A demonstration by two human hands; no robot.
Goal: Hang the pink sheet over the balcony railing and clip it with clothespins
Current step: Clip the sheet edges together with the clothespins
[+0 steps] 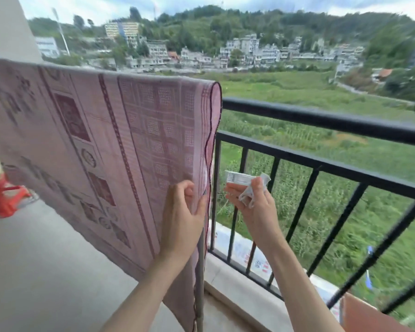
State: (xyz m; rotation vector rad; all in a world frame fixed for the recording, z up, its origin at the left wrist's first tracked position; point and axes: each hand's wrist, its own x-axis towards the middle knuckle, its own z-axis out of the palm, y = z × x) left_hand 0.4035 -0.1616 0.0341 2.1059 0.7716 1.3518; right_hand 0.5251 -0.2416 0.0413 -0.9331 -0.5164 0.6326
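The pink patterned sheet hangs draped over the black balcony railing, covering its left part down towards the floor. My left hand pinches the sheet's right hanging edge, fingers curled around the dark hem. Just to the right, my right hand holds white plastic clothespins in front of the railing bars, a short way from the sheet's edge. No clothespin shows on the sheet's top edge.
A red plastic stool stands at the far left on the grey balcony floor. A brown cardboard box corner sits at the lower right by the railing's base ledge. Fields and buildings lie beyond.
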